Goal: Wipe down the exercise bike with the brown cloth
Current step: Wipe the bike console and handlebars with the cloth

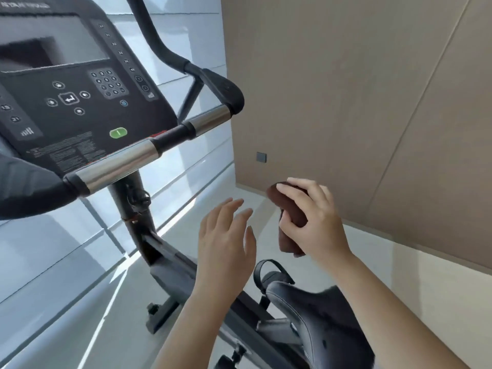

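Note:
The exercise bike fills the left and bottom of the head view: a black console [80, 83] with buttons, a chrome and black handlebar [125, 161] below it, a black post [135, 217] and a black saddle [314, 310] at the bottom. My right hand [316, 219] is shut on a bunched brown cloth [291, 206], held in the air above the saddle and to the right of the handlebar. My left hand [226, 241] hovers beside it, fingers spread, holding nothing and touching neither the cloth nor the bike.
A tan panelled wall [372, 102] with a small grey socket [261, 157] stands on the right. Pale glass panels [53, 249] run behind the bike on the left. A pedal with a strap [269, 272] sits below my hands, over a light floor [111, 315].

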